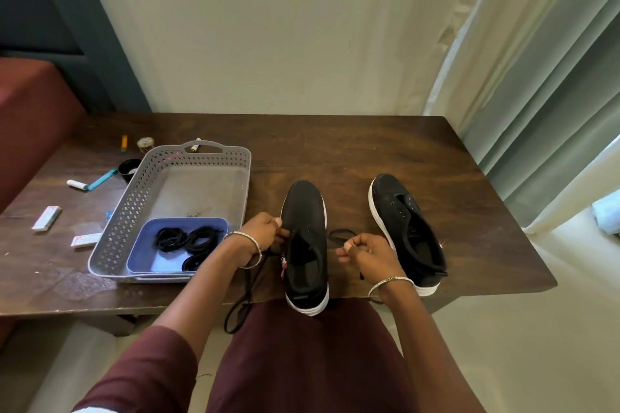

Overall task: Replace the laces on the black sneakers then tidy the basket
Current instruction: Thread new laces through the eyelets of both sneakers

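Two black sneakers with white soles stand on the wooden table [369, 144]. The near sneaker [307, 211] sits at the front edge between my hands; the other sneaker [407, 228] stands to its right without a lace. A black lace [339, 234] runs through the near sneaker. My left hand [265, 233] pinches one end at the shoe's left side, and the slack hangs below the table edge. My right hand [369, 253] pinches the other end just right of the shoe. A grey perforated basket [134, 208] on the left holds a blue tray [147, 238] with coiled black laces [188, 240].
Small items lie scattered left of the basket: a black tape roll [129, 167], a blue pen [100, 179], a white tube [75, 184], two white packets [47, 218], a yellow stick [124, 143], a small round tin [145, 143]. Curtains hang at the right; a red seat is left.
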Demonstrator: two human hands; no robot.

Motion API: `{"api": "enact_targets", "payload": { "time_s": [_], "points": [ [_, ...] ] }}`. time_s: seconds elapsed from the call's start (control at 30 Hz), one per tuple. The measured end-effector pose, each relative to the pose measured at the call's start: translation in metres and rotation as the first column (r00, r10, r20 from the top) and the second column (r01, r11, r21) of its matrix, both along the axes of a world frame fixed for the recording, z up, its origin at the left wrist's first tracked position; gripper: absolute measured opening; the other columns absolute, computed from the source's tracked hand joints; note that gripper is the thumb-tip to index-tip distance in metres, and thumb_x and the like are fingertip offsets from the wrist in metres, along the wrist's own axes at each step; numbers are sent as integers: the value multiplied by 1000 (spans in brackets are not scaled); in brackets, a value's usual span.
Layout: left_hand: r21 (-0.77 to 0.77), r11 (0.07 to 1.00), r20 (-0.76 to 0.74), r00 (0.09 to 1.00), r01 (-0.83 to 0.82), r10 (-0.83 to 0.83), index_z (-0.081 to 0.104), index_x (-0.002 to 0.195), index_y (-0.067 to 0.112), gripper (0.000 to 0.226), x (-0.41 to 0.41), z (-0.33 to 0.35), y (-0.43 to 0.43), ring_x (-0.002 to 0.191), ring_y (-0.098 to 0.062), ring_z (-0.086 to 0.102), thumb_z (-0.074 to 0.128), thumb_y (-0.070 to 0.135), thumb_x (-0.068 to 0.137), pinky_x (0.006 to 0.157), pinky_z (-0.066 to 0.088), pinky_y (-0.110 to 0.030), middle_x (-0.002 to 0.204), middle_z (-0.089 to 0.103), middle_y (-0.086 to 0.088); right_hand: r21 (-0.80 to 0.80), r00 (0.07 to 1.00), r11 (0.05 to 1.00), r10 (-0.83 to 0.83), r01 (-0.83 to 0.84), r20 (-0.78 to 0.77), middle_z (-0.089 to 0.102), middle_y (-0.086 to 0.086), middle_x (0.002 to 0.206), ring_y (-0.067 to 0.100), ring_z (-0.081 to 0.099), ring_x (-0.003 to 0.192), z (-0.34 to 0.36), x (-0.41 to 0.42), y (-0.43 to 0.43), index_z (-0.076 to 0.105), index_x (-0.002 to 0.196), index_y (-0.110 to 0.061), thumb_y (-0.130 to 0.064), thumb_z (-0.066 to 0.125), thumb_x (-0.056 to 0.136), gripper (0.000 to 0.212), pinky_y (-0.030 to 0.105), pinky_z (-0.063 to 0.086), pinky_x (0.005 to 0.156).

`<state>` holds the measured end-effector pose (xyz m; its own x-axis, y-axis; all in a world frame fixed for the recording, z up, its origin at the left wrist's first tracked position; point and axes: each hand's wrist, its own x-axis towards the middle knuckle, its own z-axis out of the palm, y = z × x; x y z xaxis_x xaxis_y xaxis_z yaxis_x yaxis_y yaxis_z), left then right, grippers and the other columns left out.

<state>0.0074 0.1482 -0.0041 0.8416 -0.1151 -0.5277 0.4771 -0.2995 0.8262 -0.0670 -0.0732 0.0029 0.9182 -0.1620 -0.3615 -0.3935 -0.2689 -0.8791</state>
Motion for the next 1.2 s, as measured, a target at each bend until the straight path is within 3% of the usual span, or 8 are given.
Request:
{"api": "enact_targets", "payload": {
  "time_s": [0.17,0.43,0.53,0.67,0.83,0.97,1.1,1.2],
  "points": [
    [-14,1000,-36,999,-3,3,59,110,-12,36,-2,6,4,104,-41,65,36,16,108,98,51,-53,108,69,-25,-56,998,997,-59,56,-38,77,6,88,14,74,78,-9,3,4,62,86,-11,-8,55,97,13,14,43,55],
    [299,953,159,982,53,-105,65,75,6,26,-13,17,6,56,-18,53,58,14,99,71,50,-35,60,59,-4,-122,989,983,-124,134,83,74,2,73,17,73,73,-9,7,-3,65,80,-12,-8,60,95,16,39,59,84],
    [456,881,178,957,125,-228,68,63,13,36,-20,42,16,49,-8,54,62,24,97,58,45,-27,46,56,11,-312,985,939,-106,143,133,73,-6,73,14,70,76,-4,7,-2,66,79,-21,-16,64,91,14,42,57,82],
    [376,924,223,961,71,-164,74,68,17,32,-35,77,20,53,-11,50,65,31,95,60,44,-26,49,56,10,-574,916,776,-12,262,401,68,-2,87,23,63,87,20,-5,16,68,84,-20,-18,64,89,7,40,52,79],
    [114,993,277,959,33,-64,73,75,12,28,-68,117,2,49,-11,52,64,27,96,56,47,-26,57,62,0,-82,911,982,189,-170,367,71,-3,80,12,65,79,53,-35,69,71,87,-15,-64,49,92,53,45,52,77],
    [-41,993,336,934,-112,120,75,83,3,25,-97,136,-3,52,-11,60,64,22,96,51,48,-20,59,66,-3,463,917,803,248,-375,313,69,-15,118,-2,60,117,75,-65,94,60,130,-22,-42,37,104,40,17,47,94],
    [-189,965,230,948,-180,222,72,88,1,23,-113,143,-2,63,-13,66,64,21,96,48,52,-22,73,73,-8,437,883,790,267,-430,385,71,12,113,17,66,104,72,-82,95,61,129,-8,-20,53,103,30,29,49,99],
    [-88,968,279,928,-233,249,75,80,11,22,-111,137,2,69,-14,69,67,25,94,46,47,-22,74,75,-3,347,900,869,217,-354,377,63,-7,71,8,52,66,74,-89,89,69,110,-6,-18,52,103,22,21,45,70]
  ]
}}
